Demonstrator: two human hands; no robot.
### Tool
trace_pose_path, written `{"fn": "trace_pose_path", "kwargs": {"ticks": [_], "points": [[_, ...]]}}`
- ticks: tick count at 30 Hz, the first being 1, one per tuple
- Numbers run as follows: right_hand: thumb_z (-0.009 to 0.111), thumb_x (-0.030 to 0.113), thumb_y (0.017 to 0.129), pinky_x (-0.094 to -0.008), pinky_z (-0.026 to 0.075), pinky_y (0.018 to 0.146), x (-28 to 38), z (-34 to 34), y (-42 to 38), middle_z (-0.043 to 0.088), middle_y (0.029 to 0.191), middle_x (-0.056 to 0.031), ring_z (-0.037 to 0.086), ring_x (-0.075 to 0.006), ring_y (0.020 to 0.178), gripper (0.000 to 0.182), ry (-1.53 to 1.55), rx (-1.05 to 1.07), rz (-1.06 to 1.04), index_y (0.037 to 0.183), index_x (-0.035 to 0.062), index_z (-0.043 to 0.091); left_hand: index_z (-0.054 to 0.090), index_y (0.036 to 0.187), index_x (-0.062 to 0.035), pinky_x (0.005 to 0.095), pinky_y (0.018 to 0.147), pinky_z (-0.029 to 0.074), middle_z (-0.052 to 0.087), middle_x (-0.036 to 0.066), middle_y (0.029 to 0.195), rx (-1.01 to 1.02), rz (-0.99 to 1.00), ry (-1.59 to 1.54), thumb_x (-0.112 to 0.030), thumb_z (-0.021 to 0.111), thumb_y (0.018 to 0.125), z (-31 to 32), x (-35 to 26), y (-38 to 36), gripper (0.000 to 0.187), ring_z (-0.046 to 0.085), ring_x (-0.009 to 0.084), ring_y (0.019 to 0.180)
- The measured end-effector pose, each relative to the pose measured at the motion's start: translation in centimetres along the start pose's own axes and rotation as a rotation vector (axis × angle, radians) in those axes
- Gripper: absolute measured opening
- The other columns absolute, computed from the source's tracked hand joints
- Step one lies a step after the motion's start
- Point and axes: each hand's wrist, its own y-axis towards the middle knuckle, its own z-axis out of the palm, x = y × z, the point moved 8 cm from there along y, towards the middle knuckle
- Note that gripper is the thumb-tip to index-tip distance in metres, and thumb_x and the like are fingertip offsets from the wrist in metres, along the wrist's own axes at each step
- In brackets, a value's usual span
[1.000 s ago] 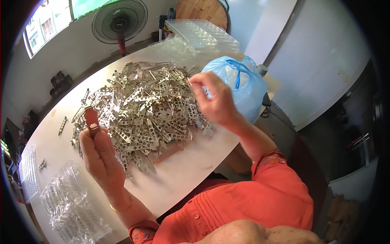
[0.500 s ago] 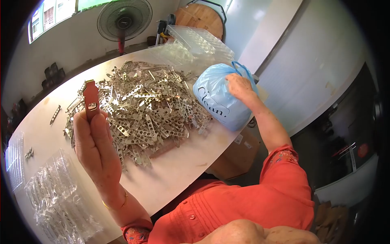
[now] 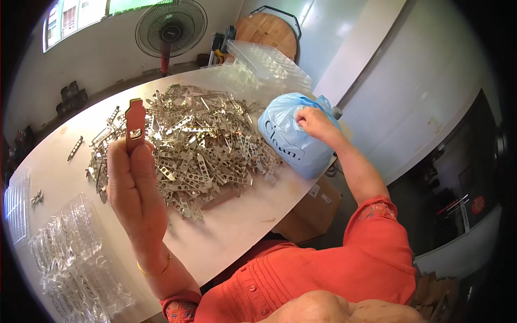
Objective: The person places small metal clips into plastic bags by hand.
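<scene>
My left hand (image 3: 137, 188) is raised upright over the table's left side, pinching a flat metal bracket (image 3: 135, 118) between thumb and fingers. The bracket stands on end, shows a reddish reflection and has a hole low down near my thumb. Behind it lies a big heap of loose metal brackets (image 3: 210, 145), many with rows of holes. At the right of the heap sits a full light-blue plastic bag (image 3: 293, 141) with dark lettering. My right hand (image 3: 316, 123) is closed at the top of this bag, its fingertips against the bunched plastic.
Clear plastic-wrapped packs of brackets (image 3: 75, 258) lie at the table's near left. Clear plastic trays (image 3: 272, 64) are at the far side, and another tray (image 3: 17, 207) at the left edge. A fan (image 3: 171, 33) stands beyond the table; a cardboard box (image 3: 312, 212) is below its right edge.
My left hand still holds the bracket, which has turned slightly. My right hand has shifted a little at the bag's top, and the bag's raised handle loop has sunk. The view has shifted slightly.
</scene>
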Motion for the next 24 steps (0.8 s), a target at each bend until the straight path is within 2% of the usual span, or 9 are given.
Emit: {"fn": "trace_pose_path", "kwargs": {"ticks": [4,6,7,9,10,13,19,20,24], "points": [[0.063,0.007,0.085,-0.0424,0.053,0.078,0.4,-2.4,-0.6,0.069,0.096,-0.0176,0.067,-0.038,0.086,0.012,-0.019,-0.271,-0.046,0.095,0.0048,0.07,0.058,0.1,-0.0039,0.0216,0.057,0.035,0.052,-0.004,0.075,-0.007,0.0,-0.017,-0.016,0.051,0.106,0.2,-0.2,0.0,0.015,0.04,0.0038,0.063],[0.063,0.007,0.09,-0.0378,0.054,0.075,1.6,-5.7,-1.6,0.069,0.089,-0.0114,0.067,-0.0289,0.079,0.01,0.049,-0.508,-0.081,0.098,0.0054,0.069,0.057,0.099,-0.0039,0.0215,0.056,0.035,0.051,-0.004,0.074,0.002,-0.001,-0.03,-0.016,0.051,0.106,0.1,-0.2,0.2,0.016,0.04,0.0036,0.062],[0.063,0.007,0.09,-0.0378,0.054,0.075,2.9,-6.9,-2.0,0.069,0.089,-0.0114,0.067,-0.0289,0.079,0.01,0.047,-0.51,-0.084,0.098,0.0054,0.069,0.057,0.099,-0.0038,0.0215,0.055,0.035,0.05,-0.004,0.073,0.014,-0.003,-0.041,-0.017,0.051,0.107,0.2,-0.2,0.2,0.016,0.04,0.0033,0.062],[0.061,0.008,0.096,-0.0306,0.053,0.073,3.2,-8.8,-2.8,0.066,0.088,-0.0022,0.063,-0.0152,0.077,0.009,0.737,-0.505,0.081,0.101,0.006,0.068,0.057,0.099,-0.0037,0.0212,0.054,0.034,0.049,-0.004,0.072,0.036,-0.066,-0.15,-0.017,0.05,0.107,0.6,0.4,0.4,0.017,0.039,0.003,0.06],[0.059,0.01,0.101,-0.0251,0.051,0.073,4.5,-9.6,-3.2,0.06,0.086,0.0032,0.057,-0.0073,0.077,0.01,0.862,-0.521,0.009,0.105,0.0056,0.066,0.057,0.098,-0.0035,0.021,0.052,0.034,0.048,-0.004,0.07,0.065,-0.132,-0.256,-0.017,0.049,0.107,1.0,1.1,0.4,0.018,0.039,0.0027,0.059],[0.06,0.008,0.1,-0.0266,0.051,0.074,8.1,-10.3,-4.1,0.06,0.084,0.0005,0.057,-0.0096,0.076,0.011,1.294,-0.438,-0.09,0.109,0.0042,0.064,0.059,0.1,-0.0048,0.0192,0.048,0.034,0.046,-0.004,0.068,0.147,-0.128,-0.34,-0.019,0.047,0.109,2.0,2.0,0.7,0.021,0.038,0.0026,0.055],[0.06,0.007,0.1,-0.0279,0.052,0.075,13.8,-7.7,-4.1,0.06,0.085,-0.0022,0.059,-0.011,0.077,0.012,1.622,-0.255,-0.216,0.111,0.0039,0.063,0.061,0.101,-0.0024,0.0188,0.046,0.037,0.048,-0.004,0.064,0.326,-0.258,-0.379,-0.016,0.052,0.106,5.1,3.8,0.7,0.017,0.042,0.0027,0.053],[0.06,0.007,0.1,-0.0277,0.053,0.074,14.4,-7.1,-4.0,0.061,0.085,-0.0023,0.06,-0.011,0.077,0.012,1.65,-0.241,-0.212,0.112,0.0039,0.063,0.059,0.103,-0.0025,0.0176,0.048,0.034,0.051,-0.007,0.074,0.399,-0.283,-0.451,-0.02,0.059,0.103,5.9,4.5,0.5,0.018,0.042,-0.0005,0.059],[0.061,0.007,0.1,-0.0282,0.056,0.074,16.7,-4.3,-3.6,0.063,0.088,-0.0032,0.063,-0.0122,0.078,0.014,1.764,-0.124,-0.19,0.113,0.003,0.063,0.062,0.113,0.0009,0.019,0.055,0.034,0.049,-0.009,0.073,0.488,-0.352,-0.26,-0.02,0.075,0.093,7.7,5.7,-0.1,0.032,0.04,0.0004,0.063]]}}
